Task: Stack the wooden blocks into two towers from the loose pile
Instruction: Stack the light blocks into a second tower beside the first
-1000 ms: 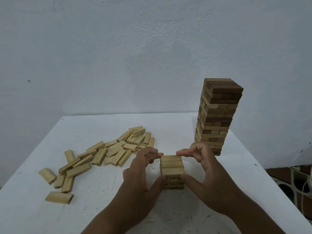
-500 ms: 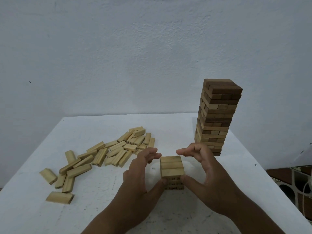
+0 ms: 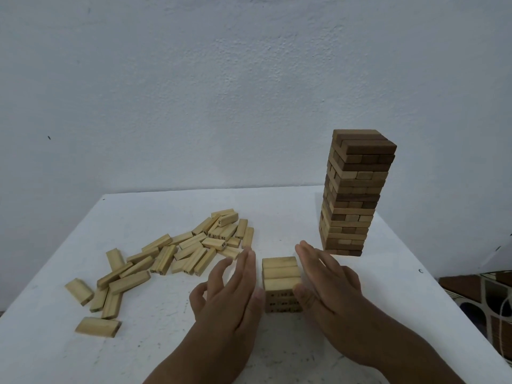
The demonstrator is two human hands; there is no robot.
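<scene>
Left hand (image 3: 230,295) and right hand (image 3: 329,284) flank short tower (image 3: 281,284) (fingers straight).

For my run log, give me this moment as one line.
short tower: started | left hand, right hand: flat, flanking it | tall tower: standing | loose pile: remaining

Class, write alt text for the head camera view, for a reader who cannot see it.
Two flat hands, left hand and right hand, flank a short stack of pale blocks on a white table. A loose pile lies to the left; a tall tower stands at the back right.
</scene>
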